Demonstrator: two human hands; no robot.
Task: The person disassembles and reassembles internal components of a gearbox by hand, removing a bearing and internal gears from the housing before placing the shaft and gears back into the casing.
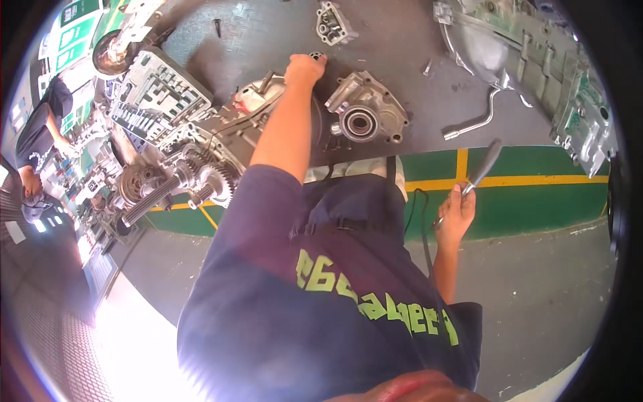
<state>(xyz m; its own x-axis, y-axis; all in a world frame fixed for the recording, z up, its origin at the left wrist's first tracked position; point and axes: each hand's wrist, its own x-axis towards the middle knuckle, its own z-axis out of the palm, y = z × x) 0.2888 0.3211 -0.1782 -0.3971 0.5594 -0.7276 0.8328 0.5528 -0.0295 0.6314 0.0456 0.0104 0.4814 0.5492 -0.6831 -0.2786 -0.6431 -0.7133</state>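
Observation:
My left hand reaches over the workbench, its fingers closed on a small round metal part that is mostly covered. A cast metal housing with a round bearing bore lies to the right of that forearm. Beyond the hand is a smaller metal housing. My right hand, held low off the bench's near edge, is wrapped around a hand tool with a dark grip. Bright metal shows at the tool's lower end; its exact kind is unclear.
A socket wrench with a bent handle lies near the bench's front edge. Large castings stand at right. A valve body and gear shafts crowd the left. Another person works at far left.

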